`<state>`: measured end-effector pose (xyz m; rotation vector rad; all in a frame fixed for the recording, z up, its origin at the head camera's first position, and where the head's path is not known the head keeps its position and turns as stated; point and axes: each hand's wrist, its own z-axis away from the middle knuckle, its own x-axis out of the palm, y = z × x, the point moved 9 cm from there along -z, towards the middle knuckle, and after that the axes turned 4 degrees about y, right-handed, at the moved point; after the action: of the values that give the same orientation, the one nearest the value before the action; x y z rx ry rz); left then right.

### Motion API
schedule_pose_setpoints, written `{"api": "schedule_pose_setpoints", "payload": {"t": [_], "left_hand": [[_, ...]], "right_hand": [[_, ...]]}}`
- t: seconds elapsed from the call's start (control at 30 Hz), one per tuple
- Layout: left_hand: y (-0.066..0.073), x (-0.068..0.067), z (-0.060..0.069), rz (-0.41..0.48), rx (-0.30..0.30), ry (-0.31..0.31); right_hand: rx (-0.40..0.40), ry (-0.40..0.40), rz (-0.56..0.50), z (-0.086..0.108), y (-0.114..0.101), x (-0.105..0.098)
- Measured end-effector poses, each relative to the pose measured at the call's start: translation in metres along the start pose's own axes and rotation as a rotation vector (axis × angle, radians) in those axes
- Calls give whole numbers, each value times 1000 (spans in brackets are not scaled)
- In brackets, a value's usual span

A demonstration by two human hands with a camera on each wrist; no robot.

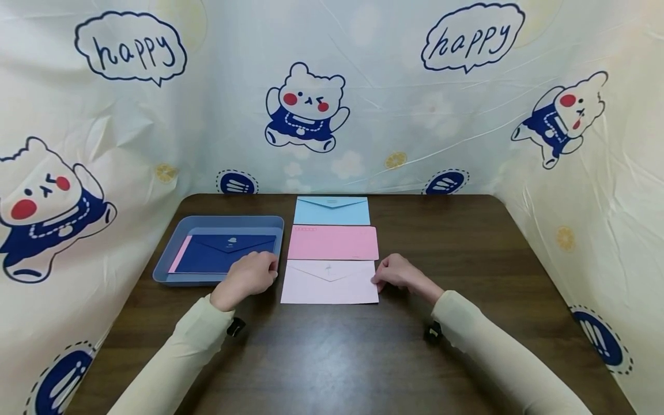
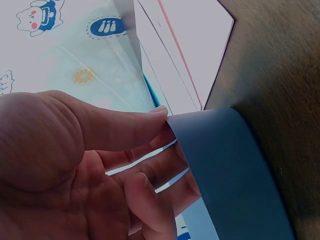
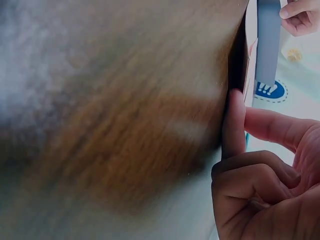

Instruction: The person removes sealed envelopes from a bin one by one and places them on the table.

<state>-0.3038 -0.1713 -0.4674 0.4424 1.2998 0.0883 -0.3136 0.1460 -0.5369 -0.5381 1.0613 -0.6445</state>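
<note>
In the head view, my left hand (image 1: 249, 273) is at the front right corner of a blue-grey tray (image 1: 162, 262). Its fingers curl at the rim and its thumb lies by the corner; some fingertips are hidden behind the tray wall (image 2: 230, 175). A dark blue envelope (image 1: 207, 256) lies in the tray, with a pink edge (image 1: 179, 255) showing beneath it. My right hand (image 1: 399, 272) pinches the right edge of a pale pinkish-white envelope (image 1: 321, 291) between thumb and index finger. Beyond it lie a pink envelope (image 1: 332, 242) and a light blue envelope (image 1: 332, 214).
Everything lies on a dark brown wooden table (image 1: 332, 357). The three envelopes form a column just right of the tray. A printed curtain (image 1: 384, 115) with cartoon bears encloses the back and both sides.
</note>
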Motion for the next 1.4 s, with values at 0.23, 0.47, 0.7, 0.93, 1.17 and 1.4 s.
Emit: {"api": "schedule_pose_setpoints", "payload": {"t": [0.23, 0.47, 0.7, 0.93, 1.17, 1.4], "left_hand": [[0, -1, -1, 1, 1, 4], [0, 0, 1, 0, -3, 5], [1, -2, 1, 0, 6, 18], [-1, 0, 1, 3, -7, 7], [-1, 0, 1, -3, -7, 17], [-2, -1, 0, 2, -1, 18]], "right_hand": [[-25, -2, 26, -2, -4, 0], [-34, -3, 34, -3, -4, 1], [-64, 10, 128, -2, -11, 1], [-73, 10, 172, -2, -12, 3], [-160, 12, 265, 3, -18, 2], [-251, 120, 438, 18, -36, 0]]}}
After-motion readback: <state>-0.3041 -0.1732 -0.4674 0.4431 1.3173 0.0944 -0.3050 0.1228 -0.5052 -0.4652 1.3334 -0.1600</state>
